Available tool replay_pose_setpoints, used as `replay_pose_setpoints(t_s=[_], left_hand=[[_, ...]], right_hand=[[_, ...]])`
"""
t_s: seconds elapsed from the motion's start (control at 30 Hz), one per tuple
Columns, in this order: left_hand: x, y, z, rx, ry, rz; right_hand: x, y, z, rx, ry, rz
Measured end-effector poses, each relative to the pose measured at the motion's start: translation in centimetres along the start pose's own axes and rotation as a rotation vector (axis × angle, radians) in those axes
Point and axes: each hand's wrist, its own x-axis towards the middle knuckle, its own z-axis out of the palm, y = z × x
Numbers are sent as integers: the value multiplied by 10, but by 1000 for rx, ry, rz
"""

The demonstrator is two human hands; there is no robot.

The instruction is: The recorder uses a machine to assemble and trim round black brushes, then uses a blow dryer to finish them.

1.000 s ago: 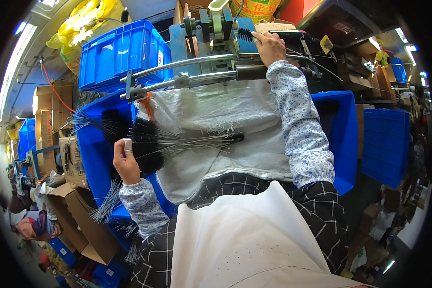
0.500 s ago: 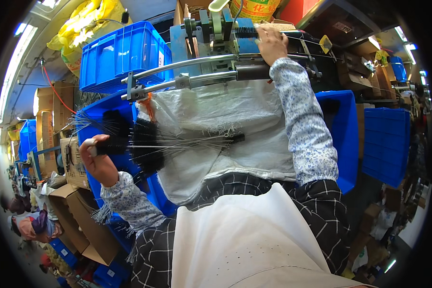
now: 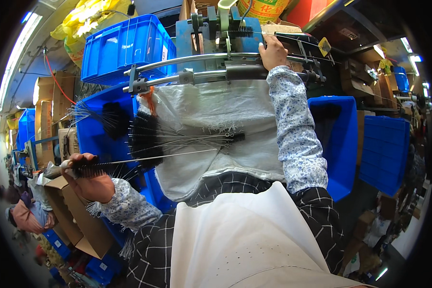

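Holding a brush [image 3: 94,169]; blue crate [image 3: 113,54] bears label [image 3: 165,52].

A white label [image 3: 165,52] with one dark numeral stands on the right end of the large blue crate [image 3: 120,50] at upper left, and bold characters are printed on the yellow sack [image 3: 268,9] at the top edge. A pale sticker [image 3: 349,33] marks the dark panel [image 3: 333,30] at upper right, and small white tags [image 3: 103,267] the blue bins [image 3: 96,273] at lower left, all too small to read.
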Motion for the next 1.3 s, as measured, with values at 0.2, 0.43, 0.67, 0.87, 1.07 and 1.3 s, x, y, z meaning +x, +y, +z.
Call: replay_pose_setpoints(t_s=[0.2,0.43,0.67,0.87,1.07,1.3], left_hand=[[-13,-13,5,10,-40,-47],[-14,-11,6,39,-3,-31],[-15,-15,12,75,-18,-29],[-16,-15,14,73,-13,-32],[-18,-17,18,57,15,-50],[-21,-20,24,70,-46,-54]], right_hand=[[-2,-11,6,-2,-11,25],[-3,-22,5,-21,-34,27],[-3,-30,13,-24,1,19],[-5,-45,14,-5,-20,7],[-7,-68,15,3,-44,35],[-9,-74,23,-35,43,-1]])
